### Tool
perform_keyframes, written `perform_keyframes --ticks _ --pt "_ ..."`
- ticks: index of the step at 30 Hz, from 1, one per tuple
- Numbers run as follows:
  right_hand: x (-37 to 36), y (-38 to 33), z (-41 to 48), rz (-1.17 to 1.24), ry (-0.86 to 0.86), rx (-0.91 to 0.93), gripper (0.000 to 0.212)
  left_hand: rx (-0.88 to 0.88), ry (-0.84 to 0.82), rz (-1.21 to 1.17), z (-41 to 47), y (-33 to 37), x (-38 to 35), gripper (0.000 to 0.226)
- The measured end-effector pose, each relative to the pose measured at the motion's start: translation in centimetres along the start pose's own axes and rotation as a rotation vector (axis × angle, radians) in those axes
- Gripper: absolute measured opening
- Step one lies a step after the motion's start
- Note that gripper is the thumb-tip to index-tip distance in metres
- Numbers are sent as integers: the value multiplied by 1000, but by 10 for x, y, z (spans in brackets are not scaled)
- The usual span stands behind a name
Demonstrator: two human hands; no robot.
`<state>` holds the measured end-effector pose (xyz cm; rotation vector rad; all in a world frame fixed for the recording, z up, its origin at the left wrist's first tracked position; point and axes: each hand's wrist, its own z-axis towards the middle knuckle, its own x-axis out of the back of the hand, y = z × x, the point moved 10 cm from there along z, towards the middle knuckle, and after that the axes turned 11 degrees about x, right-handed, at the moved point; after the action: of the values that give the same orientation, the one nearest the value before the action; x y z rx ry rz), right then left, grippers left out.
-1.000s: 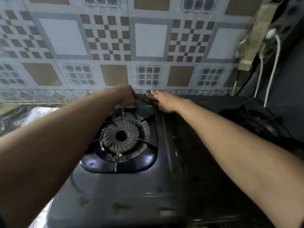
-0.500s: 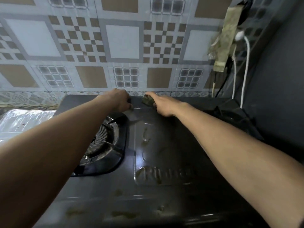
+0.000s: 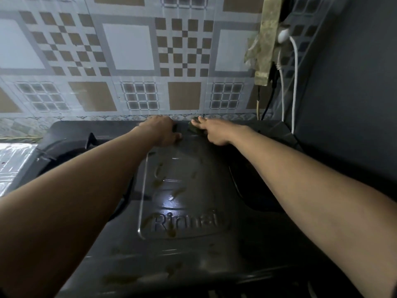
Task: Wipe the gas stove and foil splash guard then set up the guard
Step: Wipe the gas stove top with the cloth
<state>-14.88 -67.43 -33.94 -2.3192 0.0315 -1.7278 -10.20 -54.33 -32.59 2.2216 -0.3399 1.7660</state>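
Note:
The black gas stove (image 3: 182, 211) fills the lower half of the view, with brown greasy smears across its centre panel. My left hand (image 3: 161, 131) rests at the stove's back edge, fingers curled over the rim. My right hand (image 3: 214, 132) lies just to its right and presses a small dark green scouring pad (image 3: 194, 127) onto the back edge. The left burner well (image 3: 64, 149) shows partly behind my left forearm. The right burner well (image 3: 253, 190) is mostly hidden by my right arm. A silvery foil sheet (image 3: 15, 160) lies flat at the far left beside the stove.
A patterned tile wall (image 3: 129, 61) rises directly behind the stove. White and black cables (image 3: 294, 87) hang down at the back right beside a grimy wall fitting (image 3: 266, 39). A dark grey panel (image 3: 354, 82) stands along the right side.
The view has shifted right, from the left burner to the stove's centre panel. Both hands stay at the back edge, with the pad sliding a little to the right.

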Motion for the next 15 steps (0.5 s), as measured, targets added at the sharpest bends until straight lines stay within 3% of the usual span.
perform_keyframes --ticks 9,15 --pt "7 31 -8 119 47 -46 63 -9 29 -7 0 32 -2 45" --pt "23 45 -16 18 72 -49 68 -53 2 -3 2 61 -3 46"
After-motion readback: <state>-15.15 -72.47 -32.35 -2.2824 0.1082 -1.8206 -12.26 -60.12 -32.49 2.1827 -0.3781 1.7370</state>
